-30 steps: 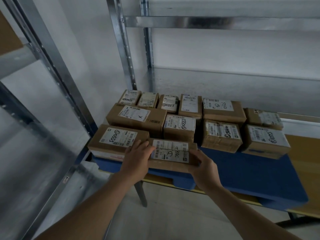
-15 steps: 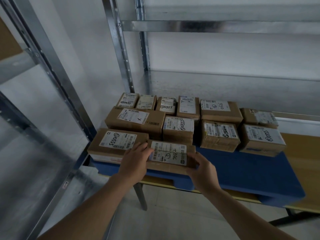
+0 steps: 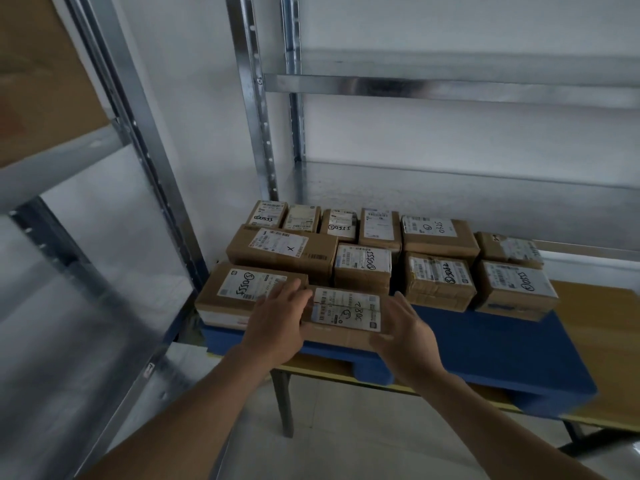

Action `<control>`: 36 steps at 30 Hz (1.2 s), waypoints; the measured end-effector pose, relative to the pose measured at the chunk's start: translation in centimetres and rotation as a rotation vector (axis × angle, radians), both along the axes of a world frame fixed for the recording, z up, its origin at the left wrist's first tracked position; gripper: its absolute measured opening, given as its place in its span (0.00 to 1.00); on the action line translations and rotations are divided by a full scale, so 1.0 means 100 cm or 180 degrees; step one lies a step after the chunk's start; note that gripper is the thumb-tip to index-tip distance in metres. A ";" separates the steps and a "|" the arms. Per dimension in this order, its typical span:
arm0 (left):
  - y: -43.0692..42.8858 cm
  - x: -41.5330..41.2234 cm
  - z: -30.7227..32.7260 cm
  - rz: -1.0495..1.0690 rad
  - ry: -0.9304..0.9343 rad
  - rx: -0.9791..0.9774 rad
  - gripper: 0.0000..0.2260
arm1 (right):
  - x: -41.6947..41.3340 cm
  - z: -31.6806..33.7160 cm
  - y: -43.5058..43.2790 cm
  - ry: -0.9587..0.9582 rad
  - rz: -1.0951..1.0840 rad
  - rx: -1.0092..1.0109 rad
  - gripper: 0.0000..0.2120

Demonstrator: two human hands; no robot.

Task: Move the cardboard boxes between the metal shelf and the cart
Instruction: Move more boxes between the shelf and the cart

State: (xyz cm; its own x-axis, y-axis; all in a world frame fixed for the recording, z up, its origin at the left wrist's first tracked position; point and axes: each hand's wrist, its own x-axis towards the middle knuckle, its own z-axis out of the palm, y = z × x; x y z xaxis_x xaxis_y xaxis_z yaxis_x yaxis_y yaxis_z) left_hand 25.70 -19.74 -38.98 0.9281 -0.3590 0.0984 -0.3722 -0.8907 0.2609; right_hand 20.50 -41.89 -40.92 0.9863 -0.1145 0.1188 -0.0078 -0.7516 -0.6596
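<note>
Nearest, two bare forearms reach in to the near edge of the blue platform (image 3: 502, 341), which I take to be the cart's deck. The left hand (image 3: 277, 323) and right hand (image 3: 405, 330) stand apart, one at each short end of a flat cardboard box (image 3: 346, 308) lying at that near edge. The left fingers (image 3: 294, 292) lie straight across the box's left end and the corner of the long box (image 3: 242, 289) touching it. The right hand has its palm turned in against the right end, with the fingers extended and not curled under. That end is blurred, so I cannot tell how firm the contact is. Bracketing both ends suits squaring or sliding the box, so this reads as a placing or a first hold, not a lift.

The cardboard boxes sit packed side by side with their labels up, probably so the handwritten numbers can be read. I count twelve tops: two at the near edge, four in the middle row and six along the far edge. I cannot tell whether any others lie beneath them.

The platform rests on a yellow-edged table (image 3: 602, 323). The metal shelf (image 3: 254, 126) rises behind and to the left, and the levels in view hold no small boxes.
</note>
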 end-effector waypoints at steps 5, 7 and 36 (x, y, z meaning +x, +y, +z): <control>0.010 -0.012 0.019 0.0085 -0.0109 0.0002 0.29 | -0.011 0.031 0.013 0.0119 0.0149 -0.0743 0.37; 0.015 -0.018 0.030 0.0153 -0.0155 -0.0056 0.29 | -0.013 0.042 0.017 0.0033 0.0228 -0.0898 0.39; 0.103 -0.290 0.229 0.2201 -0.1657 0.0450 0.28 | -0.115 0.242 0.147 -0.1888 0.2333 -0.0427 0.36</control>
State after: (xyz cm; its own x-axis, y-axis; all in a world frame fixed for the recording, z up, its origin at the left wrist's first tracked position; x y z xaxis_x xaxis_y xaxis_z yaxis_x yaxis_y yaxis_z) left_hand -3.32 -9.46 -16.09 0.7918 0.2266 0.5672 0.2221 -0.9719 0.0781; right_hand 9.01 -27.20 -16.67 0.5820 0.5595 0.5901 0.8037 -0.5063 -0.3126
